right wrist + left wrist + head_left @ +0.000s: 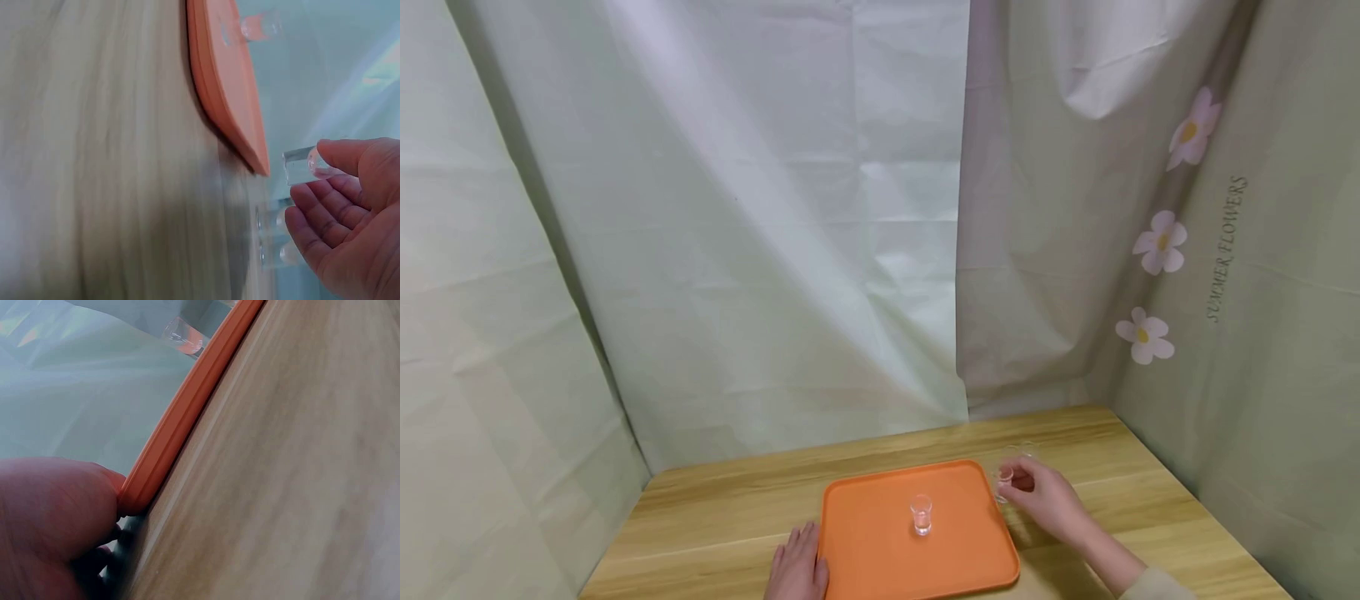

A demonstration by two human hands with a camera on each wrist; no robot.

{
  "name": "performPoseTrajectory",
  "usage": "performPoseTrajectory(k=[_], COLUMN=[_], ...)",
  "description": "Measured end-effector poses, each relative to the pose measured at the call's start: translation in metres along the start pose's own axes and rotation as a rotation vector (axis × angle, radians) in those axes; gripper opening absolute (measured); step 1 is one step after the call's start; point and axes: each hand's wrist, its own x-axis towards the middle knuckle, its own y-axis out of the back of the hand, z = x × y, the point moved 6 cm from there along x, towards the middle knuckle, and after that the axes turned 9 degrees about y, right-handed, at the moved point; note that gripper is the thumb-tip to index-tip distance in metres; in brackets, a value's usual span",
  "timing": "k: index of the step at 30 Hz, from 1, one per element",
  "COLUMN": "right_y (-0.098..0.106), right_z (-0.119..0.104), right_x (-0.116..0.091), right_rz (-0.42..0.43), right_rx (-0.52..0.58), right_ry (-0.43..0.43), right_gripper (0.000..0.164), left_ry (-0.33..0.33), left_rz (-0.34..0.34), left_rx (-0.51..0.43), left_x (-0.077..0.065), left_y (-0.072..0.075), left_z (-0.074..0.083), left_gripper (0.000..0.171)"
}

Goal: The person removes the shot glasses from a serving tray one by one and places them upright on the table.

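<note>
A small clear shot glass stands upright on the orange tray. Just past the tray's right edge, my right hand pinches a second shot glass between thumb and fingers. In the right wrist view that glass is off the table, its base toward the wood. My left hand lies at the tray's left side with its fingers stretched out. Its thumb meets the tray's rim in the left wrist view.
Two more clear glasses, one of them the lower glass in the right wrist view, stand on the wooden table beyond my right hand. Pale curtains enclose the table at the back and sides.
</note>
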Motion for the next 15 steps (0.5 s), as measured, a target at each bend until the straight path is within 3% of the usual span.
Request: performPoseTrajectory(k=[15], right_y=[0.023], right_z=[0.020], right_x=[-0.006], right_rz=[0.059], right_rx=[-0.128], right_ry=[-0.047], right_gripper=[0.024], left_ry=[0.004], left_rz=[-0.007], left_rx=[-0.023], left_x=[0.002], left_y=[-0.001], left_z=[-0.002], left_gripper=[0.051])
